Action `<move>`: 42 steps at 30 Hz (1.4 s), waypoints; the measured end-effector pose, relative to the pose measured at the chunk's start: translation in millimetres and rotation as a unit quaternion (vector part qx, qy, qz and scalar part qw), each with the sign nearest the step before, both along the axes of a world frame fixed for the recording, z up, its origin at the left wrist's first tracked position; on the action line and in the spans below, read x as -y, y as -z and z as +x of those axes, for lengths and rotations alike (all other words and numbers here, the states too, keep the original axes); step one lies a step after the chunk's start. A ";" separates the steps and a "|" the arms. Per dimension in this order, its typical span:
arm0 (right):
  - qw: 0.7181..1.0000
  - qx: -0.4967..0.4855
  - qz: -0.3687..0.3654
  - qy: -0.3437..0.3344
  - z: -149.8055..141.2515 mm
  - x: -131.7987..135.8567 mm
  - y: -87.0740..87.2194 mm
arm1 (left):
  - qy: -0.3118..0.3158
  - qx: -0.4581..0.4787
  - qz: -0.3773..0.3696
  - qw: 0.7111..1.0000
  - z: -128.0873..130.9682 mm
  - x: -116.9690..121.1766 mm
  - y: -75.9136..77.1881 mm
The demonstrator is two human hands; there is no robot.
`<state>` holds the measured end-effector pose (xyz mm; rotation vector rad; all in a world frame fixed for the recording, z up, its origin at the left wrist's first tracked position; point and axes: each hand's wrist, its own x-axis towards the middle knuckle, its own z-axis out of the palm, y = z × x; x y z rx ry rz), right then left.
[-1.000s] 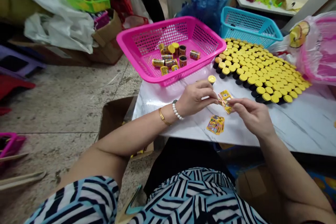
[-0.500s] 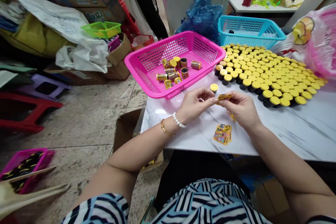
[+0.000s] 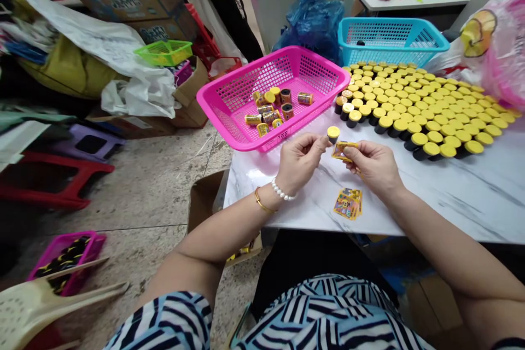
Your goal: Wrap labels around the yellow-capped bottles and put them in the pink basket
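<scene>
I see the left hand [image 3: 301, 159] now off the cards [image 3: 340, 151], pinched closed by the lone jar [image 3: 333, 134]; can't tell if it holds anything. Right hand [image 3: 375, 169] alone now grips them; the loose stack [image 3: 348, 204] lies nearer the body.

Two hands [image 3: 301, 160] show at centre, one card pile [image 3: 348, 204] below, one blue basket [image 3: 381, 58] upper right, dozens of yellow-capped jars [image 3: 433, 136] right.

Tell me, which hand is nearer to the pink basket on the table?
The left hand. It is just on the near side of the pink basket, close to its rim; the right hand is farther off to the right, holding yellow cards.
</scene>
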<state>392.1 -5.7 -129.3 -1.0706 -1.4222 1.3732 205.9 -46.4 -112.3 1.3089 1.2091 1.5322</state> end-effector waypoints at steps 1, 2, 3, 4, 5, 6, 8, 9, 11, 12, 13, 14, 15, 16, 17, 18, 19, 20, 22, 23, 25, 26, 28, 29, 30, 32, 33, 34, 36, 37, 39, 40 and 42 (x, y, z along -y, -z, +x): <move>1.000 0.001 0.006 0.003 -0.6 1.0 -0.9 | 0.005 0.004 -0.003 1.000 0.9 1.3 -0.9; 1.000 0.003 0.011 0.004 -1.1 2.0 -1.8 | 0.011 0.003 -0.007 1.000 1.8 2.4 -1.2; 1.000 0.007 0.018 0.006 -1.5 2.8 -2.5 | 0.018 0.000 -0.011 1.000 2.7 3.1 -1.1; 1.000 0.011 0.025 0.008 -1.8 3.5 -3.1 | 0.023 -0.004 -0.014 1.000 3.4 3.4 -0.7; 0.999 0.017 0.033 0.010 -2.0 4.1 -3.5 | 0.025 -0.004 -0.016 1.000 3.8 3.4 -0.3; 0.999 0.021 0.041 0.013 -2.2 4.5 -3.9 | 0.023 0.000 -0.018 1.000 3.9 3.2 -0.1; 0.998 0.022 0.055 0.021 -2.4 5.2 -4.8 | 0.014 0.030 -0.033 0.999 3.0 2.4 -1.3; 0.998 0.020 0.060 0.023 -2.4 5.4 -5.3 | 0.014 0.050 -0.048 0.997 2.3 2.2 -2.7; 0.997 0.019 0.071 0.026 -2.6 5.7 -6.3 | 0.032 0.081 -0.087 0.992 1.0 2.7 -6.7; 0.996 0.022 0.077 0.026 -2.9 5.8 -6.6 | 0.046 0.089 -0.105 0.989 0.7 3.3 -8.9; 0.996 0.026 0.082 0.026 -3.2 5.9 -6.5 | 0.059 0.094 -0.120 0.987 0.5 4.2 -10.8; 0.995 0.031 0.088 0.028 -3.8 5.8 -6.0 | 0.068 0.098 -0.129 0.984 0.6 5.1 -12.4; 0.995 0.031 0.094 0.031 -4.5 5.7 -5.0 | 0.072 0.104 -0.134 0.983 0.8 5.9 -13.4; 0.994 0.026 0.099 0.034 -5.6 5.6 -3.6 | 0.071 0.109 -0.136 0.982 1.1 6.5 -13.9; 0.994 0.016 0.102 0.036 -6.9 5.4 -2.0 | 0.068 0.111 -0.137 0.982 1.2 6.7 -13.8; 0.994 0.005 0.102 0.038 -8.5 5.2 -0.4 | 0.064 0.108 -0.139 0.982 1.3 6.6 -13.3; 0.994 -0.006 0.101 0.037 -10.3 4.9 0.9 | 0.060 0.099 -0.141 0.983 1.1 6.0 -12.4; 0.995 -0.013 0.098 0.033 -12.2 4.7 1.6 | 0.059 0.088 -0.145 0.984 0.7 5.2 -11.4; 0.995 -0.010 0.099 0.023 -14.5 4.5 0.9 | 0.063 0.063 -0.154 0.984 -0.5 2.9 -9.6; 0.994 0.003 0.107 0.013 -13.6 4.6 -0.6 | 0.069 0.053 -0.159 0.983 -1.3 1.7 -9.0; 0.986 0.065 0.154 -0.020 -4.2 5.3 -5.1 | 0.091 0.042 -0.173 0.980 -3.1 -0.5 -8.3; 0.973 0.115 0.197 -0.026 5.6 5.9 -7.3 | 0.104 0.044 -0.179 0.977 -3.9 -1.3 -8.1; 0.922 0.236 0.304 0.032 35.6 7.3 -9.5 | 0.125 0.058 -0.195 0.971 -4.9 -2.3 -7.2; 0.882 0.298 0.353 0.097 54.5 7.7 -9.1 | 0.136 0.067 -0.206 0.967 -5.1 -2.5 -6.5; 0.835 0.354 0.381 0.179 74.4 7.7 -7.6 | 0.149 0.078 -0.217 0.962 -4.9 -2.5 -5.5; 0.758 0.454 0.382 0.270 111.3 6.2 -2.3 | 0.180 0.101 -0.236 0.950 -3.9 -2.6 -3.2; 0.737 0.490 0.372 0.280 125.7 4.7 0.9 | 0.194 0.112 -0.243 0.944 -3.2 -2.8 -1.9; 0.724 0.518 0.362 0.276 136.4 2.8 4.1 | 0.205 0.122 -0.250 0.939 -2.5 -3.2 -0.7; 0.714 0.552 0.348 0.255 146.3 -1.5 9.8 | 0.214 0.136 -0.261 0.931 -1.5 -4.7 0.9; 0.711 0.564 0.342 0.246 146.6 -3.6 12.0 | 0.216 0.142 -0.267 0.929 -1.4 -5.6 1.3; 0.711 0.576 0.328 0.235 142.1 -6.2 14.5 | 0.219 0.155 -0.276 0.923 -2.1 -7.3 1.1; 0.718 0.571 0.323 0.232 138.7 -6.3 14.8 | 0.219 0.164 -0.280 0.920 -2.7 -8.1 0.8; 0.749 0.529 0.320 0.238 131.4 -2.9 13.2 | 0.221 0.181 -0.284 0.915 -4.2 -9.1 0.5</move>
